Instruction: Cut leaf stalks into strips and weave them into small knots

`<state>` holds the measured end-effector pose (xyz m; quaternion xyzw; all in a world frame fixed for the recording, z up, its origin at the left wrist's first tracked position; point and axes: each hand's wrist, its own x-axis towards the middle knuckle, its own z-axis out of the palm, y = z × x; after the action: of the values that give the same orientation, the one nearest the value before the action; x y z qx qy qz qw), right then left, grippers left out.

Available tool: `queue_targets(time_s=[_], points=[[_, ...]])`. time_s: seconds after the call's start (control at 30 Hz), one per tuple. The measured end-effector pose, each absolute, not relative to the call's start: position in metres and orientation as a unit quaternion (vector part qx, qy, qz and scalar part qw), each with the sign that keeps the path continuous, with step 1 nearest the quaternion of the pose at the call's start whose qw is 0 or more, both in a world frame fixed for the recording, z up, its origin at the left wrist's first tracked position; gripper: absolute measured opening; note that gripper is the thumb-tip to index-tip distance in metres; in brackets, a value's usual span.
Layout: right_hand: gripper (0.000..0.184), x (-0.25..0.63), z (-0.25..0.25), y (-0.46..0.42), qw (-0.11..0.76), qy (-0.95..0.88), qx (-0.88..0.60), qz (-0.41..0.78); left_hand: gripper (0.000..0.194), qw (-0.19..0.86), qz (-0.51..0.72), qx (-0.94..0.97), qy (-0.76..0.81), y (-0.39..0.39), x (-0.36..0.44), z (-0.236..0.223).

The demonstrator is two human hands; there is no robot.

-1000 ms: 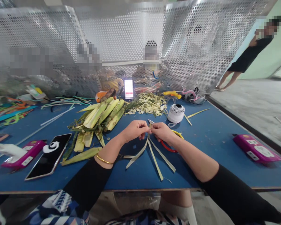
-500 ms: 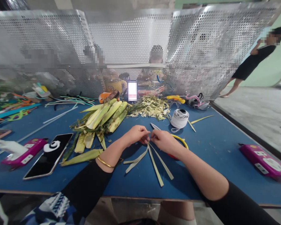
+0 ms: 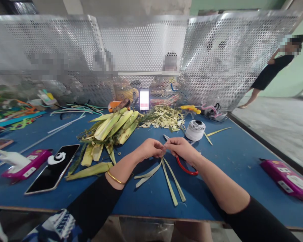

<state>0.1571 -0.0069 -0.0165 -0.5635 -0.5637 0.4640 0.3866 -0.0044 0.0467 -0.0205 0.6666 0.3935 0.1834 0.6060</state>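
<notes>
Pale green corn husk strips [image 3: 169, 183] fan out toward me over the blue table, their upper ends gathered at my fingertips. My left hand [image 3: 151, 148] is closed in a pinch on that gathered end. Close against it, my right hand [image 3: 180, 148] is also pinched at the top of the strips; the exact spot between the fingertips is too small to make out. Partly under my right hand lie scissors [image 3: 186, 170] with a red handle loop, their blade tip showing beyond the hand. A ball of white string [image 3: 195, 130] stands just past my right hand.
A heap of corn husks [image 3: 113, 126] lies left of my hands, with husk scraps [image 3: 165, 117] behind. A phone [image 3: 53, 168] and a magenta power strip [image 3: 27, 164] lie left; another magenta box [image 3: 288, 178] lies right. A perforated metal screen [image 3: 141, 43] closes the back; a person [image 3: 272, 67] stands beyond, right.
Both hands stay pinched together at the strips' top while the fingers shift slightly. The two right strips have swung closer together. The whole view has tilted a little, so things appear lower.
</notes>
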Motion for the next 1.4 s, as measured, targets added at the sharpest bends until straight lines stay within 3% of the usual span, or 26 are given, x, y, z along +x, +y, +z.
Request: queue_targets(time_s=[0.13,0.3,0.47,0.6,0.97,1.1,1.2,1.4], points=[[0.024,0.161,-0.021,-0.001,0.462,-0.553,-0.531,0.446,0.009,0.597,0.184,0.681,0.383,0.047,-0.003,-0.023],[0.02,0.172,-0.029,0.006,0.319,-0.69,-0.601,0.247,0.018,0.606,0.168,0.686,0.366,0.05,-0.006,-0.022],[0.007,0.167,-0.029,0.003,0.253,-0.738,-0.595,0.191,0.017,0.619,0.167,0.673,0.369,0.049,-0.007,-0.019],[0.011,0.165,-0.025,0.002,0.225,-0.742,-0.61,0.164,0.018,0.629,0.181,0.648,0.39,0.05,-0.004,-0.022],[0.014,0.166,-0.014,-0.004,0.237,-0.743,-0.57,0.257,0.023,0.62,0.212,0.622,0.43,0.051,-0.004,-0.021],[0.006,0.164,-0.016,-0.002,0.363,-0.646,-0.577,0.342,0.027,0.623,0.208,0.62,0.429,0.052,-0.006,-0.018],[0.018,0.16,-0.021,0.002,0.434,-0.571,-0.559,0.417,0.027,0.617,0.203,0.632,0.422,0.052,-0.007,-0.018],[0.033,0.153,-0.028,0.005,0.438,-0.538,-0.554,0.46,0.024,0.588,0.208,0.668,0.406,0.054,-0.008,-0.017]])
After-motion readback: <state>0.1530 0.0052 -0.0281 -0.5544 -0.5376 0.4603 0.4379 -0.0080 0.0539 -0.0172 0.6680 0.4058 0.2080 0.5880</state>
